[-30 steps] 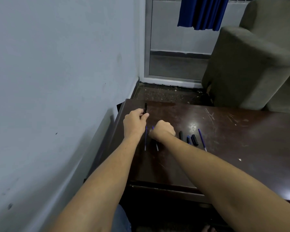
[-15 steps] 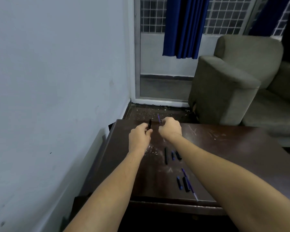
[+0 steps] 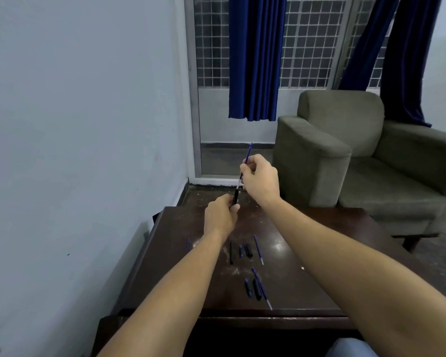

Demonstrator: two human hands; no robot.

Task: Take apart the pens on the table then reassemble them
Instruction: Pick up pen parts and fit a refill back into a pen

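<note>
Pen barrel (image 3: 235, 197), black and short, stands nearly upright in the fingers (image 3: 234, 207) of the left hand (image 3: 220, 217), which curl round its lower end and leave its top free. Just above the barrel, the right hand (image 3: 261, 179) pinches a thin blue refill (image 3: 247, 158) between thumb and fingertips, roughly midway along. The refill's long axis runs almost in line with the barrel, its top tipped a little to the right. Its pale lower end meets the barrel's mouth; whether it sits inside I cannot tell. The right hand has the refill's free length. I judge the coming move to be a slide along that shared axis, with the left hand only steadying.

Below the barrel, nearer the person, loose parts lie on the dark, scuffed counter (image 3: 332, 253): a near cluster (image 3: 248, 249) of black and blue pieces with a refill beside it, then a farther cluster (image 3: 256, 289) close to the front edge. A small blue piece (image 3: 188, 244) lies left of the barrel, beside the left forearm. Beyond the barrel hangs a blue curtain (image 3: 254, 60), to its right stands a grey-green armchair (image 3: 319, 155), and to its left is a pale wall (image 3: 75, 124).
</note>
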